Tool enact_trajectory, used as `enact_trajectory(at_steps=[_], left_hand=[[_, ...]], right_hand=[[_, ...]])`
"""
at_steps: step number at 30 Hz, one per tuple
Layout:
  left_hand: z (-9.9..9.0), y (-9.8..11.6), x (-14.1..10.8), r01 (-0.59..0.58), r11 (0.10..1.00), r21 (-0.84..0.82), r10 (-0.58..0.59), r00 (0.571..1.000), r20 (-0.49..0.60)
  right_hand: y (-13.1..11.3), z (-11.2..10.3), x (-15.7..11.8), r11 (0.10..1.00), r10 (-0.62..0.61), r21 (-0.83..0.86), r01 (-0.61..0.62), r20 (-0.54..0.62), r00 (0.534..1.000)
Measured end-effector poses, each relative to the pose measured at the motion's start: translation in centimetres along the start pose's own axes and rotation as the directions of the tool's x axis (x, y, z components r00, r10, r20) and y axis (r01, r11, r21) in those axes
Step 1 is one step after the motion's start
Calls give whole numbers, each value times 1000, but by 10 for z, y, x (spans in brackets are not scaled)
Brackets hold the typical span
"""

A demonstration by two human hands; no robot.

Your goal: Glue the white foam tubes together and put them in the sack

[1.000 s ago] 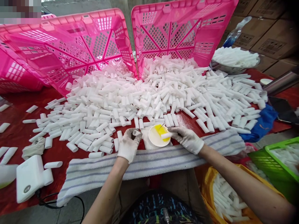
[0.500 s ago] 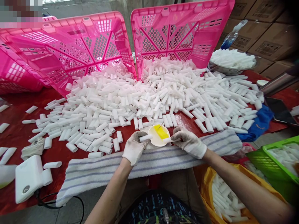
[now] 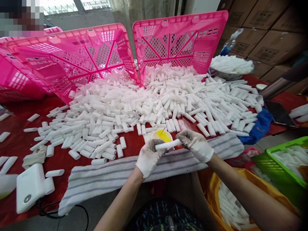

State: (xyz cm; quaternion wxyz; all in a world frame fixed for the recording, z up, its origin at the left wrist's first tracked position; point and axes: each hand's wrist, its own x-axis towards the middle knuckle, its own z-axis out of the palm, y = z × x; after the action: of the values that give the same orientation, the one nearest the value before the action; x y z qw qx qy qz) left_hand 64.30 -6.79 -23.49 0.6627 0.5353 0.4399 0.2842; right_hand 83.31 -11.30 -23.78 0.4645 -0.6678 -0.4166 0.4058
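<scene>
In white gloves with greyed fingertips, my left hand (image 3: 149, 158) and my right hand (image 3: 196, 145) hold the two ends of a white tube length (image 3: 168, 144). Its two pieces now lie end to end, and I cannot make out a seam. Just behind them is a small round white dish (image 3: 161, 135) with yellow liquid and a thin stick in it; the tube partly covers its front rim. A large heap of short white tubes (image 3: 134, 106) spreads over the red table. Beneath my wrists lies a striped towel (image 3: 101, 183).
Pink baskets (image 3: 168, 21) stand tipped behind the heap. A metal bowl (image 3: 226, 75) of tubes is at back right. A white device (image 3: 29, 187) with a cable sits front left. At right are an orange-lined container (image 3: 211, 192) and a green basket (image 3: 269, 166).
My hands have come together, and the two separate tube pieces now meet in one straight length in front of the dish. The view has tilted up slightly.
</scene>
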Motion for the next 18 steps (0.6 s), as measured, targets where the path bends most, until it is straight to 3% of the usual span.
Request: enact_trajectory(at_steps=[3,5,6,8,10,11,12,13,15,16,17,18], left_hand=[[-3,-4,0,26,979,203,-46,994,95],[-3,-6,1,74,958,277,-111,986,121],[-2,-6,2,116,953,278,-156,980,126],[1,-5,1,164,943,289,-208,970,126],[5,-3,-2,88,914,396,-126,989,71],[7,-2,-5,15,874,486,-22,1000,8],[8,-1,-8,-61,809,585,116,992,-57],[10,-1,-11,-119,729,674,261,959,-113],[12,-2,-14,-179,607,774,481,858,-179],[12,-3,-15,-188,601,777,511,838,-193],[13,-3,-15,-187,642,744,470,863,-188],[14,-4,-14,-168,711,682,376,912,-167]], right_hand=[[0,6,-7,973,-170,-162,167,-10,985],[0,9,-10,899,-329,-292,327,46,943],[0,10,-12,825,-428,-370,428,87,900],[0,12,-13,597,-607,-520,611,205,768],[-1,14,-13,394,-696,-594,701,306,650],[-2,17,-14,375,-706,-602,705,307,638],[-3,20,-15,434,-694,-592,679,261,671],[-4,24,-16,546,-658,-557,627,179,732],[-5,32,-20,782,-513,-416,464,-9,858],[-6,34,-22,848,-445,-356,393,-73,893],[-6,36,-25,862,-429,-341,374,-97,898],[-6,35,-28,829,-476,-376,415,-83,875]])
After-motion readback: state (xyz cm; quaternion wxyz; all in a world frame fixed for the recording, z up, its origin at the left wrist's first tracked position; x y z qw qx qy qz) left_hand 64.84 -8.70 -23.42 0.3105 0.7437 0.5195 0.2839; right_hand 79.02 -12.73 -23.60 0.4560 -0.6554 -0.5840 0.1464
